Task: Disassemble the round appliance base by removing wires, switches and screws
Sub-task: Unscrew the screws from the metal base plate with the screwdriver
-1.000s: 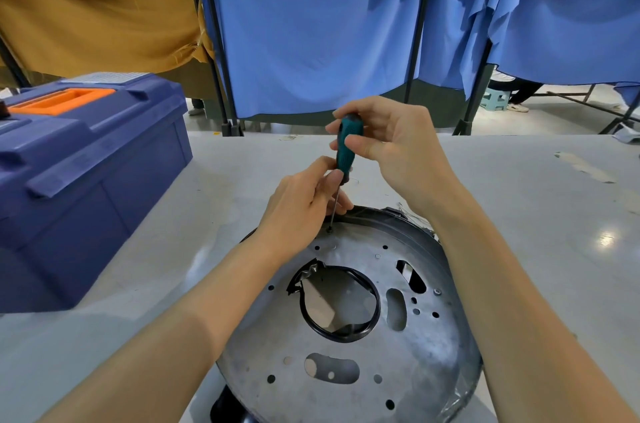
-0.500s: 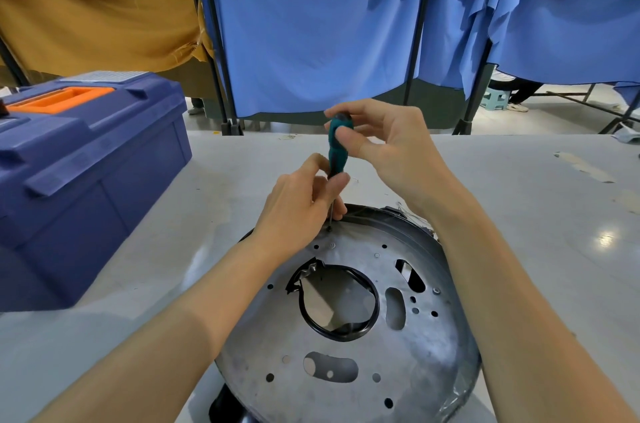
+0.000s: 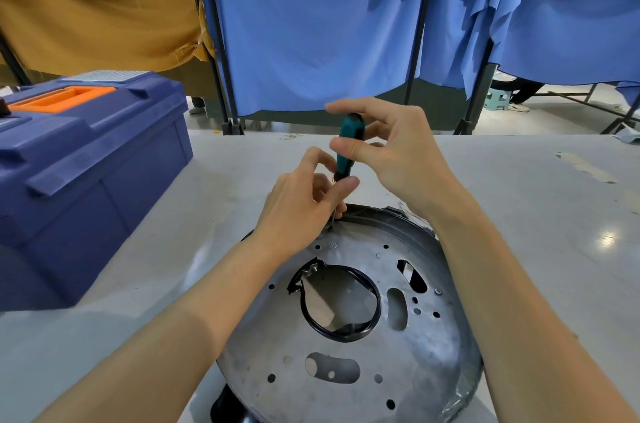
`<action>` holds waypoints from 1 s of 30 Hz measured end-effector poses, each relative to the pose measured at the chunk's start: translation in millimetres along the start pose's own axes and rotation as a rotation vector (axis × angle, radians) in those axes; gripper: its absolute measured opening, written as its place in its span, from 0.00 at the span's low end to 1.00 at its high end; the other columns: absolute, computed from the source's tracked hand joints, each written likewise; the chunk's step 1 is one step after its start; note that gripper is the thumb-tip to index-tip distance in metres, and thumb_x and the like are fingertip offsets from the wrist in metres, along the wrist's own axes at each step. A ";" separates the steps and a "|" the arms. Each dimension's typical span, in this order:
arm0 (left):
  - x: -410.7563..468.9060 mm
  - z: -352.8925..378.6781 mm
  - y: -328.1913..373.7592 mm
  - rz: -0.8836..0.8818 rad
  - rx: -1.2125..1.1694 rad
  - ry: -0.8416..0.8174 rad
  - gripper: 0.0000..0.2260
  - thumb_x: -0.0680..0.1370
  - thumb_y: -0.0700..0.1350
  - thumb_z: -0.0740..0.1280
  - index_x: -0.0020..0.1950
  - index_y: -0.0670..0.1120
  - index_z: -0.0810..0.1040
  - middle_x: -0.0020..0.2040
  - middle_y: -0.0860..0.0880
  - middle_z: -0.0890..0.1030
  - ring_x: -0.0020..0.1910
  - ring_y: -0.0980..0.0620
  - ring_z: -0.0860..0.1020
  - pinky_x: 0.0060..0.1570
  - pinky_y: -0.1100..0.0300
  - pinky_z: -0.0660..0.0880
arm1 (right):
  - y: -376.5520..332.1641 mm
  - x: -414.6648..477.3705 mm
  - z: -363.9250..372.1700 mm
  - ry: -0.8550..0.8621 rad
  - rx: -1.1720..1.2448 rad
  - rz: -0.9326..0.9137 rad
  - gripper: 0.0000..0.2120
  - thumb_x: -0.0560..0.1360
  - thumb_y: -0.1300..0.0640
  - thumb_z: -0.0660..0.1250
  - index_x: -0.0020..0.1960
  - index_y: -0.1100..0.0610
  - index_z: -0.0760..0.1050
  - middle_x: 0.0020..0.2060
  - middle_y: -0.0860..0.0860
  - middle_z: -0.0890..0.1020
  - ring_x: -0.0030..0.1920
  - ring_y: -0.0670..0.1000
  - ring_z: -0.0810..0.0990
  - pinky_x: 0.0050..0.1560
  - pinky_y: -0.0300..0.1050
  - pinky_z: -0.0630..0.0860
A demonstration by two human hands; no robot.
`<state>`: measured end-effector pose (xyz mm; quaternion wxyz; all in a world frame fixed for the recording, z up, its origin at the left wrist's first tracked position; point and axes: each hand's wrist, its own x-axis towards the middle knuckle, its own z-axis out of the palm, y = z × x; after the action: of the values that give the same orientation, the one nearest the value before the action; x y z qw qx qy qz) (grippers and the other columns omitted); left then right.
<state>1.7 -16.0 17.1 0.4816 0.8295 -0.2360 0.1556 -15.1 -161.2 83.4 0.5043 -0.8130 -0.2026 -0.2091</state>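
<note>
Hands at work on a round grey metal appliance base (image 3: 349,346) lying flat on a pale grey surface (image 3: 519,201), directly beneath and in front of both hands. The right hand (image 3: 391,152) pinches the handle of a teal-handled screwdriver (image 3: 346,149) between thumb and fingers, other fingers spread, likely to twirl it. The left hand (image 3: 304,201), just below, closes its fingertips around the thin shaft, apparently steadying the tip on a small screw (image 3: 330,229) near the base's far rim. A closed blue plastic toolbox (image 3: 86,173) sits well off beyond the left hand
</note>
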 end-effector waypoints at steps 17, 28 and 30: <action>1.8 -0.4 -3.2 -0.015 -0.044 -0.020 0.07 0.84 0.47 0.55 0.53 0.48 0.72 0.36 0.49 0.84 0.38 0.47 0.83 0.45 0.43 0.79 | 2.3 4.0 -0.2 0.048 0.104 0.065 0.11 0.75 0.69 0.67 0.55 0.59 0.79 0.48 0.53 0.83 0.51 0.53 0.83 0.57 0.42 0.79; 3.1 0.8 -2.2 -0.014 -0.025 -0.043 0.10 0.83 0.50 0.56 0.56 0.48 0.74 0.35 0.50 0.84 0.37 0.49 0.83 0.45 0.43 0.79 | 1.5 2.3 -1.8 0.039 0.101 0.060 0.13 0.74 0.68 0.69 0.57 0.59 0.78 0.49 0.56 0.84 0.49 0.53 0.84 0.56 0.45 0.79; 3.3 1.2 -3.4 -0.011 -0.032 -0.035 0.06 0.82 0.50 0.59 0.52 0.50 0.73 0.34 0.50 0.84 0.36 0.49 0.82 0.44 0.43 0.79 | 0.7 1.6 -0.8 0.020 0.121 0.056 0.10 0.76 0.66 0.67 0.57 0.59 0.78 0.50 0.57 0.83 0.48 0.53 0.84 0.57 0.48 0.79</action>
<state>6.4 -16.4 15.6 0.4913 0.8258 -0.2422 0.1345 -13.5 -162.0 84.1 0.5600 -0.7843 -0.1871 -0.1903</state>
